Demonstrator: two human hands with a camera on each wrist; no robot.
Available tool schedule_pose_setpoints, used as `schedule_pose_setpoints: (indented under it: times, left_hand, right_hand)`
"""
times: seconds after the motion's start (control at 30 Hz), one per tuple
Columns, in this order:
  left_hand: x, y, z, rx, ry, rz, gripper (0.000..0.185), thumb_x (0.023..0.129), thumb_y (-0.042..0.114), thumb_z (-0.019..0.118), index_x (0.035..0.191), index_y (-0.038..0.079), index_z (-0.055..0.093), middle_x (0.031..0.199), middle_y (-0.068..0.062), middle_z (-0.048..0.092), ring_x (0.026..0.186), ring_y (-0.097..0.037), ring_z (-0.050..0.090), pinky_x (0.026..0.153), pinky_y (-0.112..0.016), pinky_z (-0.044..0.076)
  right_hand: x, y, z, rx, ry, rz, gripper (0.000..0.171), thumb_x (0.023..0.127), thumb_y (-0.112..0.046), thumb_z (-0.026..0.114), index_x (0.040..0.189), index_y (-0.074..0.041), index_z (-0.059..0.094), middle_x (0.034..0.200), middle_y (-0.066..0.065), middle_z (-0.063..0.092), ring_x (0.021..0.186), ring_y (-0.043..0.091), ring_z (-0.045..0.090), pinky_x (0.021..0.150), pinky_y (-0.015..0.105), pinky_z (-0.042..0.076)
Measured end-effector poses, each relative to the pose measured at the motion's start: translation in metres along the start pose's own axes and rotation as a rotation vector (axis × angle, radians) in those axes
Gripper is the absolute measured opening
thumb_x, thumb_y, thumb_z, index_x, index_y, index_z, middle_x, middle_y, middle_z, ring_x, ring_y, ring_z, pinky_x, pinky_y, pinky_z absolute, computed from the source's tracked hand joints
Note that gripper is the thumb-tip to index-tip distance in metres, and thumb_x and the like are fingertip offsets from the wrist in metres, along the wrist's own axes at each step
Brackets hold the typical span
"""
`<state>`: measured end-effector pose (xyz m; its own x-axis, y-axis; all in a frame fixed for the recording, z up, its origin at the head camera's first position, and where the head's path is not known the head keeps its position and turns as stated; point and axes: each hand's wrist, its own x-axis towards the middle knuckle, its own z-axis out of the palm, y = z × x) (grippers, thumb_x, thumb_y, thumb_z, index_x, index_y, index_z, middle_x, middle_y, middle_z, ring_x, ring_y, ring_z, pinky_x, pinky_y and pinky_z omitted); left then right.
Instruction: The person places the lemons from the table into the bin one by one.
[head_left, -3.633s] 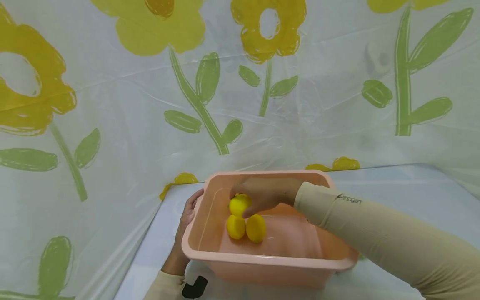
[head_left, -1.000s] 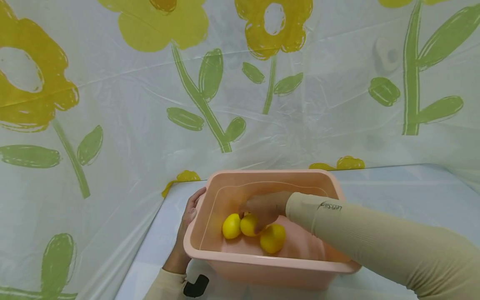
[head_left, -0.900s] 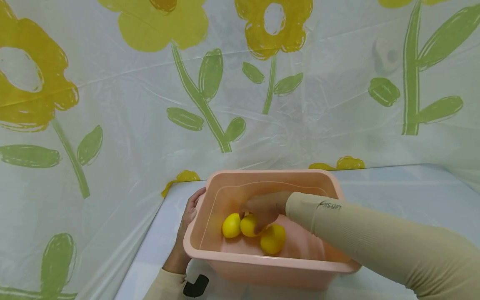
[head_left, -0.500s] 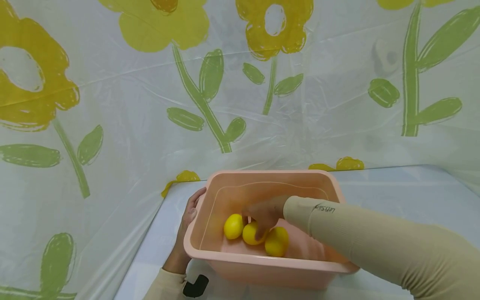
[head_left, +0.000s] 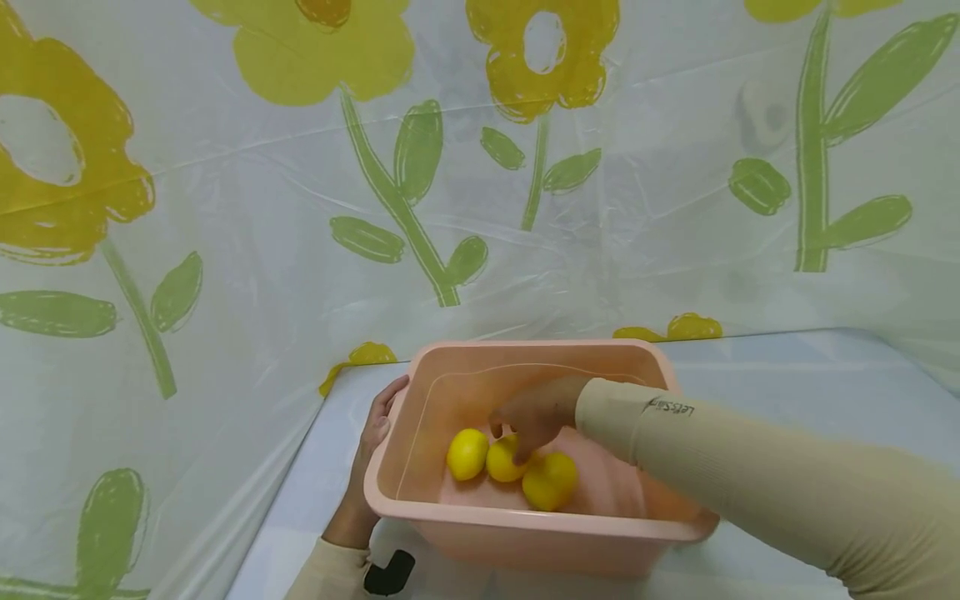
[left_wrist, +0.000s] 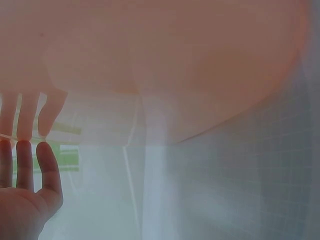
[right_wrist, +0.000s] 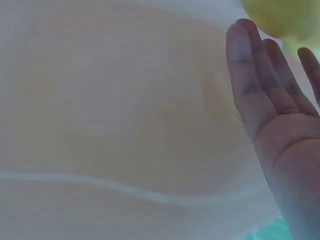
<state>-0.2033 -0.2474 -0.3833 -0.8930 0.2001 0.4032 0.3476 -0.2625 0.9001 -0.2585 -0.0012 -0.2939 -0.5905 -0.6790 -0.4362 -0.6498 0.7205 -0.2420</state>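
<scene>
Three yellow lemons lie together in a pink plastic basin (head_left: pixel 525 520): a left lemon (head_left: pixel 467 455), a middle lemon (head_left: pixel 504 461) and a front right lemon (head_left: pixel 551 482). My right hand (head_left: pixel 534 415) is over the middle one, thumb at its near side. The right wrist view shows the right hand (right_wrist: pixel 280 115) with straight fingers and a blurred lemon (right_wrist: pixel 285 17) past the fingertips. Against the basin's outer left side rests my left hand (head_left: pixel 377 427). In the left wrist view the left hand's fingers (left_wrist: pixel 49 165) are nearly straight, tips on the basin wall.
The basin stands on a pale table (head_left: pixel 810 392). Behind hangs a white sheet (head_left: pixel 660 208) printed with yellow flowers. A black strap piece (head_left: pixel 390 573) shows by the left wrist. The right sleeve (head_left: pixel 720 450) crosses the basin's right rim.
Earlier the right hand held one lemon above the other two. It is now lower, among the lemons, and its fingers have loosened. The front right lemon has shifted right. The left hand stays.
</scene>
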Motion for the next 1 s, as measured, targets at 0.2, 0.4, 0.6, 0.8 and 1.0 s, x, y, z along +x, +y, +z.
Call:
schedule_pose_setpoints:
  times: [0.2,0.4,0.6,0.8,1.0]
  left_hand:
    - [-0.001,0.001,0.000,0.006,0.003,-0.007,0.043,0.101,0.027,0.029,0.140,0.035,0.045,0.138,0.014,0.052,0.122,-0.001,0.052,0.103,-0.017,0.045]
    - [-0.001,0.001,0.001,0.017,0.014,-0.015,0.041,0.102,0.028,0.030,0.140,0.035,0.045,0.139,0.015,0.051,0.124,0.000,0.051,0.104,-0.016,0.044]
    - [-0.001,0.001,0.004,0.024,0.035,-0.050,0.040,0.102,0.029,0.030,0.140,0.034,0.042,0.139,0.014,0.050,0.124,-0.001,0.051,0.104,-0.017,0.044]
    - [-0.001,0.002,0.004,-0.020,0.020,-0.042,0.041,0.103,0.026,0.032,0.141,0.032,0.043,0.139,0.013,0.051,0.123,-0.002,0.052,0.104,-0.017,0.045]
    - [-0.001,0.002,0.001,-0.022,0.013,-0.029,0.039,0.103,0.030,0.032,0.141,0.032,0.043,0.141,0.014,0.050,0.124,-0.001,0.051,0.104,-0.017,0.045]
  right_hand:
    - [-0.014,0.001,-0.014,0.065,0.028,-0.078,0.036,0.091,-0.025,0.073,0.125,-0.019,0.061,0.123,0.005,0.064,0.107,0.018,0.059,0.100,0.036,0.050]
    - [-0.046,0.005,-0.034,0.137,0.059,-0.124,0.039,0.096,-0.030,0.067,0.133,-0.024,0.057,0.130,0.001,0.061,0.111,0.017,0.061,0.099,0.035,0.052]
    - [-0.084,0.013,-0.043,0.181,0.171,-0.233,0.037,0.098,-0.031,0.063,0.133,-0.022,0.058,0.129,-0.003,0.063,0.109,0.015,0.063,0.097,0.036,0.053]
    - [-0.122,0.018,-0.038,0.293,0.338,-0.321,0.033,0.098,-0.032,0.063,0.130,-0.023,0.062,0.125,-0.008,0.065,0.107,0.009,0.063,0.094,0.031,0.054]
    - [-0.154,0.030,-0.013,0.346,0.544,-0.417,0.025,0.100,-0.028,0.061,0.124,-0.027,0.064,0.120,-0.011,0.067,0.106,0.008,0.064,0.088,0.029,0.056]
